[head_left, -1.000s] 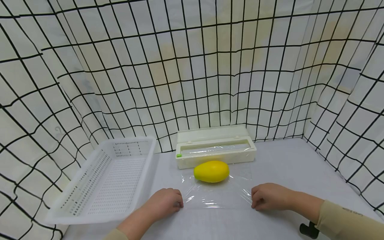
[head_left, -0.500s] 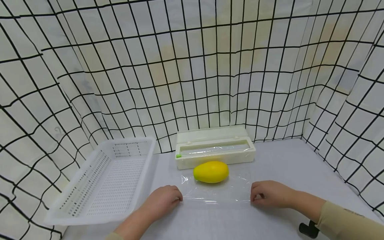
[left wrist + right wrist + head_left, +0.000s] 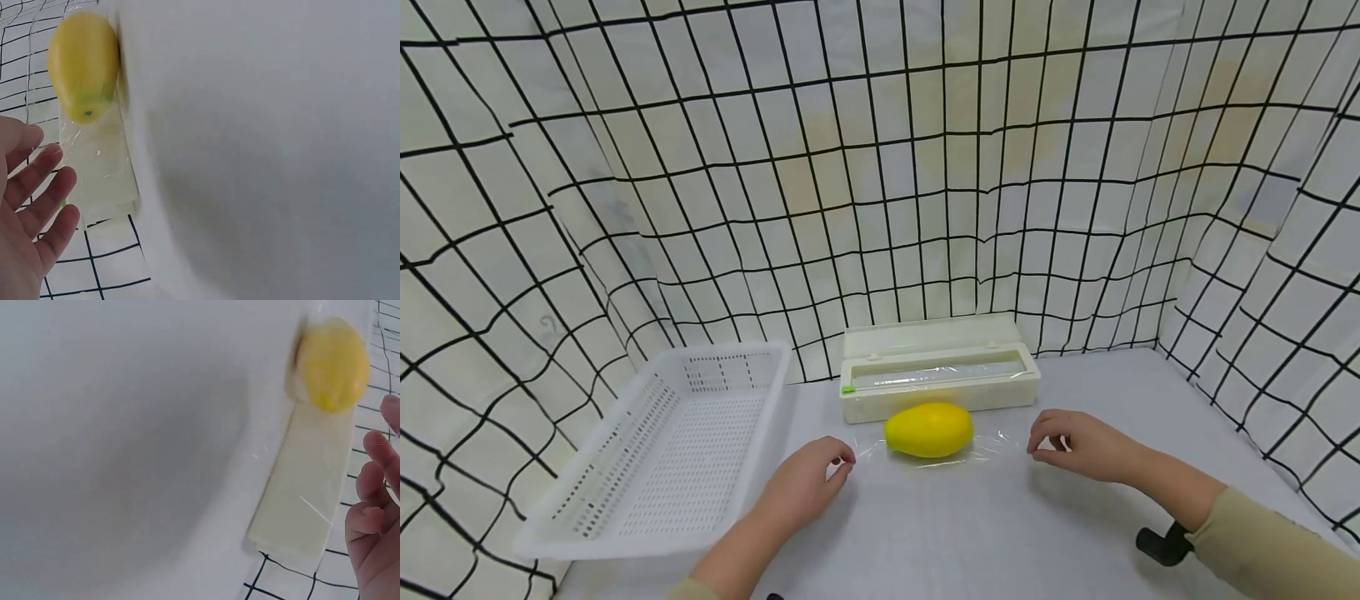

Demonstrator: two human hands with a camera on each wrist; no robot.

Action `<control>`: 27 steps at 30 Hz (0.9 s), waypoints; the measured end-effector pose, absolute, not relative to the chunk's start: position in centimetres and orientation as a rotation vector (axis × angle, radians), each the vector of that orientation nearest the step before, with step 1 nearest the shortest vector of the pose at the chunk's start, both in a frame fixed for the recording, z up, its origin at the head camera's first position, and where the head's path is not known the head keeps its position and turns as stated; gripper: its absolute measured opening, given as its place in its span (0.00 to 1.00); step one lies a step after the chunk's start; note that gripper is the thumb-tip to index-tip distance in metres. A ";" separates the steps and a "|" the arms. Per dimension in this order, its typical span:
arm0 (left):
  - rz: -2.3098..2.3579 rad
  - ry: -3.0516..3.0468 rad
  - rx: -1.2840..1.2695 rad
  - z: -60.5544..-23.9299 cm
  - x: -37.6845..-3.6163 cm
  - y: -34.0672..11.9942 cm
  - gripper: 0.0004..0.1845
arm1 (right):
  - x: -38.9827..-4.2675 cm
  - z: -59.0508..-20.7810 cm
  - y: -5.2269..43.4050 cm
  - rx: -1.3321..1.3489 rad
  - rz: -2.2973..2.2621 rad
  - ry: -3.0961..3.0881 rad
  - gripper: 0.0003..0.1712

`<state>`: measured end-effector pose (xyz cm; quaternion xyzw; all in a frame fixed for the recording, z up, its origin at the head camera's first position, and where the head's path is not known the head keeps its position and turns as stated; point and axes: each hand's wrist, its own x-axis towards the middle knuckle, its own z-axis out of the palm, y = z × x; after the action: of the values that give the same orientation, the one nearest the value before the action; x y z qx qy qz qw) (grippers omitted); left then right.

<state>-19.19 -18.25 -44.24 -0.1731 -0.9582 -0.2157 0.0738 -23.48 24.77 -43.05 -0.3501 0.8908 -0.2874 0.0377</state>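
Note:
A sheet of clear plastic wrap (image 3: 992, 450) runs from the white wrap box (image 3: 1000, 395) under a smooth yellow oval fruit (image 3: 929, 430) with a greenish tip. My left hand (image 3: 805, 487) pinches the sheet's near left corner between thumb and index finger, its other fingers spread in the left wrist view. At the near right corner, my right hand (image 3: 1090, 450) pinches the film with thumb and fingertips. Both hands are raised above the table, one on each side of the fruit. The film between them is hard to see apart from its glints.
Left of the hands stands a white perforated plastic basket (image 3: 685, 467). The wrap box's lid (image 3: 928, 335) stands up at the back, with the roll (image 3: 940, 373) inside. Black grid netting (image 3: 880, 208) over white sheeting surrounds the table (image 3: 925, 542).
Both hands have risen off the table and moved away from me toward the fruit, bringing the wrap's near edge up with them. The fruit, box and basket stay in place.

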 end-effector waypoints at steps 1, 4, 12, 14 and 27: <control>-0.672 -2.868 -0.492 -44.1 -19.3 -18.1 0.04 | -23.6 -42.9 24.8 -1.065 -0.898 2.747 0.05; -0.721 -2.859 -0.411 -43.9 -19.8 -17.7 0.03 | -24.2 -42.6 25.0 -1.024 -0.942 2.780 0.07; -0.807 -2.897 -0.274 -43.3 -21.2 -16.8 0.03 | -26.0 -42.1 25.0 -0.891 -1.031 2.806 0.02; -0.838 -2.899 -0.243 -43.3 -21.6 -16.6 0.04 | -26.7 -42.1 24.9 -0.837 -1.022 2.815 0.02; -0.941 -2.930 -0.126 -43.7 -24.4 -15.8 0.06 | -30.0 -43.0 24.3 -0.552 -1.082 2.746 0.13</control>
<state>-24.45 -15.77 -43.68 -0.0410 -0.9509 -0.3053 0.0310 -30.05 24.35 -43.02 -0.1834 0.9123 -0.3594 0.0697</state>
